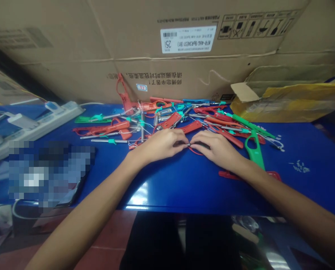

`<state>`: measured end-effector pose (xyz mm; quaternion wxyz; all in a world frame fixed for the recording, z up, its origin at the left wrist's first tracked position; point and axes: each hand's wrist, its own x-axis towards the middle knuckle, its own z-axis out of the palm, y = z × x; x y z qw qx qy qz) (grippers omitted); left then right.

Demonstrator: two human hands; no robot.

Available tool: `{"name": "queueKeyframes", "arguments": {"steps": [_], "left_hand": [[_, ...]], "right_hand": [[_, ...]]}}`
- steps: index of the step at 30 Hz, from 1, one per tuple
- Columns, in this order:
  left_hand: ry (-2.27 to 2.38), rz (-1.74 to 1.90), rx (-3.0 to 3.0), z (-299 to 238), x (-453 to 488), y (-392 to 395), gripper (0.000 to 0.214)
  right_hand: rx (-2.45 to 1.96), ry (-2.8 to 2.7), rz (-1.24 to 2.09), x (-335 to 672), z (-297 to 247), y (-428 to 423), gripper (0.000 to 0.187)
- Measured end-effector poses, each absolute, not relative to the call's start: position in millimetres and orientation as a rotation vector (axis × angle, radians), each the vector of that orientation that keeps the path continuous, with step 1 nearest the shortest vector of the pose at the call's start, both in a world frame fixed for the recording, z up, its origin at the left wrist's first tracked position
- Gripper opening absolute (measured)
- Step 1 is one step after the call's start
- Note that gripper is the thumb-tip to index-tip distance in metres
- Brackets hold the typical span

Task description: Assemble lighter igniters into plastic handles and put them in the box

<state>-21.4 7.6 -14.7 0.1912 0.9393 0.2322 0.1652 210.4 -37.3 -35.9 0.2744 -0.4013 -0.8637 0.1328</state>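
My left hand (163,144) and my right hand (214,148) meet fingertip to fingertip over the blue table (184,183). Both pinch a small metal part (189,144) between them; a thin red loop (195,151) shows under my right hand. Just behind my hands lies a pile of red, green and blue plastic lighter shells with metal tubes and wires (167,118). A green handle piece (255,150) lies by my right wrist, and a red piece (268,174) sits partly under my right forearm.
A large cardboard box (156,56) walls off the back of the table. A white power strip (35,125) lies at the left, beside a blurred dark object (48,170). A yellow bag (291,99) sits at the back right. Small white bits (299,166) dot the right side.
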Motion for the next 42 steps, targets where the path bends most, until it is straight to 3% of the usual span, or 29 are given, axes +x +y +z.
{"name": "queueKeyframes", "arguments": {"steps": [42], "left_hand": [[0.657, 0.557, 2.436, -19.4, -17.7, 9.2, 0.009]], "right_hand": [[-1.06, -2.292, 0.425, 209.8, -32.9, -37.3, 0.015]]}}
